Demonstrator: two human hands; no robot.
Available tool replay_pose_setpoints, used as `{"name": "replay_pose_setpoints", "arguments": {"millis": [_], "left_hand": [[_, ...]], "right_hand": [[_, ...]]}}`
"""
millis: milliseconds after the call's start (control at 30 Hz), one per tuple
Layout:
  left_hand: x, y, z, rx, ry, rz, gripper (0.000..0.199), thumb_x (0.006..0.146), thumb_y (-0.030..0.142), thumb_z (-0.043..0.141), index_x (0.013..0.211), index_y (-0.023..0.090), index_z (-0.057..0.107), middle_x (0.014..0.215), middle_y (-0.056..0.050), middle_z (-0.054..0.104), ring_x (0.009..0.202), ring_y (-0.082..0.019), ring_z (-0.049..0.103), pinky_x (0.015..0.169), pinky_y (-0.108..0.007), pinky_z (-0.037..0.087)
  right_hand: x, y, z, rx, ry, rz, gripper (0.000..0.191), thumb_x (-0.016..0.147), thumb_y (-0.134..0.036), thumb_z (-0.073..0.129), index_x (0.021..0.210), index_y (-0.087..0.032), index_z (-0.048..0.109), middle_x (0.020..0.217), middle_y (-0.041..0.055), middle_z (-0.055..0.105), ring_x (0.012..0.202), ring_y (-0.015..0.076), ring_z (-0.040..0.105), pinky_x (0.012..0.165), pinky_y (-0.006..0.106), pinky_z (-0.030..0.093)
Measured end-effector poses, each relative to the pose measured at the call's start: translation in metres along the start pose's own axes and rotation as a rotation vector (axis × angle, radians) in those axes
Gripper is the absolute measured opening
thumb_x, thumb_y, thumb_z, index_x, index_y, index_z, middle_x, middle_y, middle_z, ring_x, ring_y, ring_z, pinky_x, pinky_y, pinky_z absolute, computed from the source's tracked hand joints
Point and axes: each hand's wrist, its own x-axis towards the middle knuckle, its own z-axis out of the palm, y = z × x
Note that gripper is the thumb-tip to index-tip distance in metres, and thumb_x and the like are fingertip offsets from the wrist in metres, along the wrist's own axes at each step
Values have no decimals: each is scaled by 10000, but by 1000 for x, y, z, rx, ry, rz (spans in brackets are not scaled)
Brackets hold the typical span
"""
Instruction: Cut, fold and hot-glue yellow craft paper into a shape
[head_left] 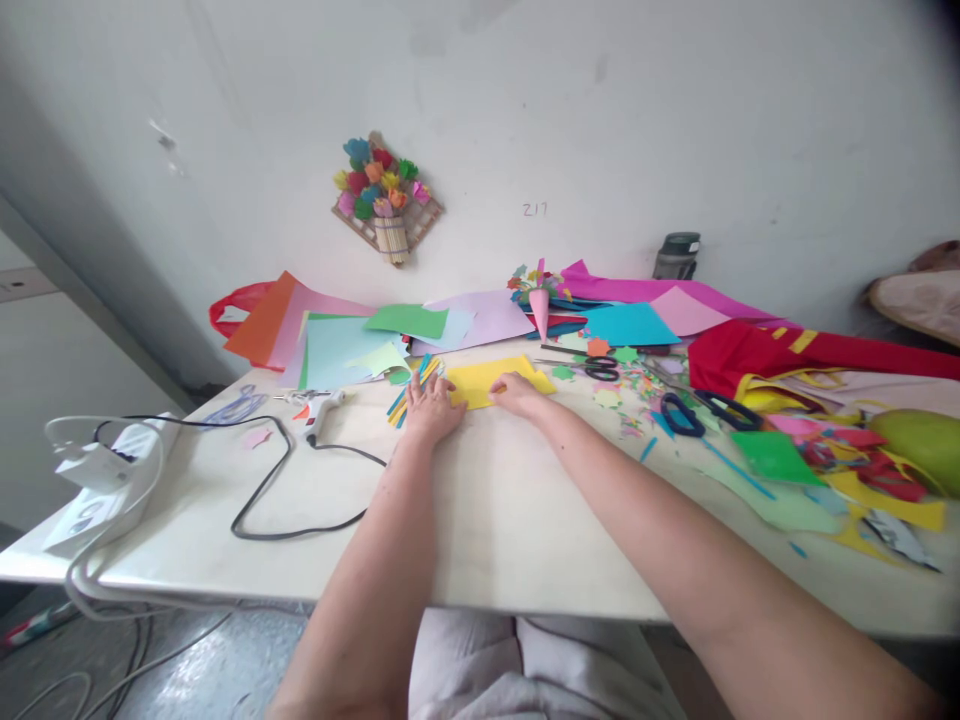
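Observation:
A sheet of yellow paper (495,380) lies on the table in front of me. My left hand (431,408) rests flat at its left end, fingers spread, partly over a small bunch of blue and yellow paper strips (397,402). At the front edge of the sheet, the fingers of my right hand (516,392) are closed in a pinch on the yellow paper. A white glue gun (321,408) with a black cord lies left of my left hand. Black-handled scissors (600,369) are just beyond my right hand.
Coloured paper sheets (409,320) line the wall side, beside a pink paper cone with flowers (538,305). Larger scissors (682,414), scraps (637,390) and red cloth (739,350) spread rightward. A power strip (112,490) stands left; a bottle (676,257) stands behind.

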Motion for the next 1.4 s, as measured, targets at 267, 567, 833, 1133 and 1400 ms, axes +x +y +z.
{"name": "replay_pose_setpoints", "arguments": {"millis": [267, 567, 833, 1133, 1400], "left_hand": [[1, -2, 2, 1, -17, -10, 421, 724, 450, 472, 1076, 220, 500, 1387, -66, 312, 1321, -305, -6, 1049, -490, 70], [-3, 8, 3, 78, 70, 83, 510, 755, 509, 407, 1168, 218, 480, 1380, -56, 331, 1325, -271, -39, 1062, -471, 10], [0, 14, 7, 53, 13, -4, 515, 726, 515, 444, 1176, 271, 492, 1420, -28, 254, 1309, -306, -107, 1034, -540, -7], [-3, 24, 7, 90, 77, 66, 536, 737, 536, 409, 1184, 250, 490, 1420, -37, 253, 1310, -265, -134, 1038, -509, -79], [1, 28, 10, 47, -19, -3, 521, 737, 514, 415, 1197, 279, 481, 1426, -32, 238, 1299, -282, -160, 1015, -541, -93]], "right_hand": [[2, -1, 1, -35, 16, 16, 275, 667, -341, 622, 896, -189, 627, 1076, 80, 542, 960, 172, 527, 787, 236, 393], [3, -2, 7, -87, 38, 4, 247, 683, -368, 610, 880, -221, 635, 1053, 75, 524, 976, 176, 511, 846, 253, 370], [2, 2, -1, -14, 34, -8, 175, 690, -238, 610, 855, -210, 663, 1042, 62, 551, 897, 139, 551, 795, 204, 396], [0, 3, -3, 0, 53, -11, 153, 699, -215, 609, 837, -200, 673, 1006, 51, 568, 780, 114, 565, 706, 182, 417], [-4, 10, -7, -140, 131, -69, 234, 682, -355, 636, 870, -217, 660, 1041, 68, 556, 991, 177, 495, 879, 260, 341]]}}
